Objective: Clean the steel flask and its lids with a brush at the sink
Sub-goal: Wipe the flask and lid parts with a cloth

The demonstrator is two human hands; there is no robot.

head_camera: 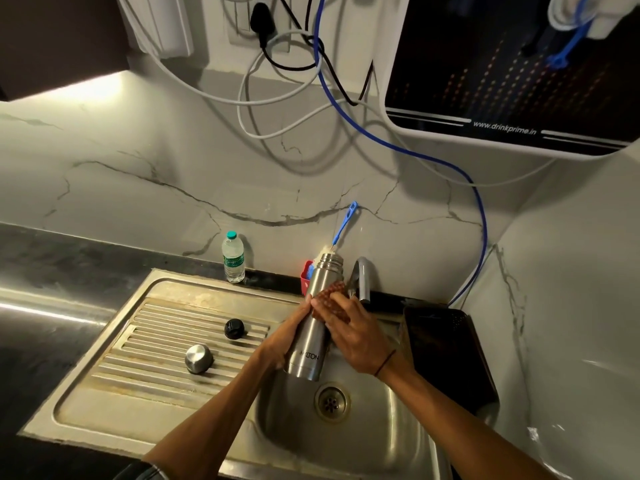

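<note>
The steel flask (313,327) is tilted over the sink basin (363,441), mouth open and pointing up and away. My left hand (287,336) grips its body from the left. My right hand (349,336) holds a reddish-brown scrubber (330,294) pressed against the flask's upper side. A blue-handled bottle brush (343,225) stands behind the flask, leaning on the wall. The black inner lid (234,329) and the steel cap (198,357) lie on the ribbed drainboard (156,341).
The tap (363,278) rises just right of the flask. A small plastic water bottle (233,258) stands on the counter behind the drainboard. A red holder (306,275) sits behind the flask. A black tray (450,355) lies right of the basin. Cables hang on the wall.
</note>
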